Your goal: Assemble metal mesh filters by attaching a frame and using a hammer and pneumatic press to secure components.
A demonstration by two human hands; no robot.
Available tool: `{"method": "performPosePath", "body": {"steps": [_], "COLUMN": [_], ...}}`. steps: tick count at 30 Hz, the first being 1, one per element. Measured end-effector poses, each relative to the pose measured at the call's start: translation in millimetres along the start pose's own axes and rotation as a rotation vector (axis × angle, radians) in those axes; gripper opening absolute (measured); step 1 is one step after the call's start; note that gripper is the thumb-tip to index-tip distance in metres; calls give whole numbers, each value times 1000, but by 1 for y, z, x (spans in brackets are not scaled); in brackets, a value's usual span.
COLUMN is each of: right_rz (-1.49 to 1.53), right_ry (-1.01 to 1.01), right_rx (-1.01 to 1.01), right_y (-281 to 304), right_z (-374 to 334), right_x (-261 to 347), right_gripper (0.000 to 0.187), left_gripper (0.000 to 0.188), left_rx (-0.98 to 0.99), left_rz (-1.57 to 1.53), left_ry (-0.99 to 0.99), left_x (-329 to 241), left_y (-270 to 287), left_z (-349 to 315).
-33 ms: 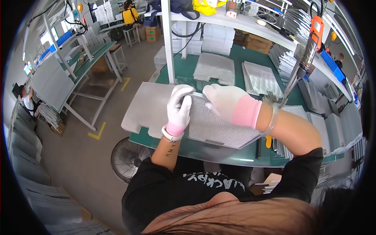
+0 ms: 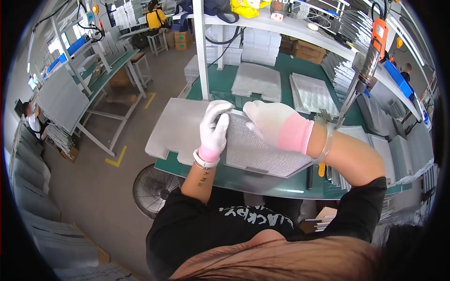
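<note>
A silver mesh panel with a thin metal rim (image 2: 267, 149) lies in front of me at the near side of the green bench. My left hand (image 2: 215, 125), in a white glove with a pink cuff, is closed at the panel's far left corner, its fingers curled and its thumb alongside. My right hand (image 2: 272, 122), gloved alike, is closed over the far edge, fingers bent together and thumb over the mesh. The back of that hand hides part of the edge. To the left, under the panel's side, lies a stack of pale flat sheets (image 2: 176, 124).
More stacked mesh sheets (image 2: 257, 80) and silver panels (image 2: 314, 93) lie farther back on the green bench (image 2: 215, 86). An orange-topped power screwdriver (image 2: 375, 42) hangs at the right. A white post (image 2: 200, 51) rises beyond my left hand. A floor fan (image 2: 152, 189) stands left of me.
</note>
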State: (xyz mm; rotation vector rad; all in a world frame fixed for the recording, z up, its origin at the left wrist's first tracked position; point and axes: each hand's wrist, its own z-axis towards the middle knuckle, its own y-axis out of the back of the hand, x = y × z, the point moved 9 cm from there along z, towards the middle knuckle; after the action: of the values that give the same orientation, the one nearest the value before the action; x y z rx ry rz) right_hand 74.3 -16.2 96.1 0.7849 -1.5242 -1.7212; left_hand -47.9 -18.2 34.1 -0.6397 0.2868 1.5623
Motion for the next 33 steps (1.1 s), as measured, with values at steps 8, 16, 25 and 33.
{"method": "performPosePath", "body": {"steps": [8, 16, 25, 33], "right_rz": [139, 48, 195, 110], "right_ry": [-48, -18, -116, -1232], "right_rx": [71, 139, -1110, -69], "right_y": [-5, -3, 79, -228], "right_z": [3, 0, -180, -297], "right_x": [-10, -5, -54, -168], "right_gripper": [19, 27, 27, 55], "left_gripper": [26, 31, 34, 31], "left_rx": [-14, 18, 36, 864], "left_rz": [-226, -2, 265, 450], "left_ry": [337, 106, -87, -621], "left_x": [27, 23, 41, -92], "left_y": [4, 2, 1, -155], "left_z": [-10, -16, -12, 60]}}
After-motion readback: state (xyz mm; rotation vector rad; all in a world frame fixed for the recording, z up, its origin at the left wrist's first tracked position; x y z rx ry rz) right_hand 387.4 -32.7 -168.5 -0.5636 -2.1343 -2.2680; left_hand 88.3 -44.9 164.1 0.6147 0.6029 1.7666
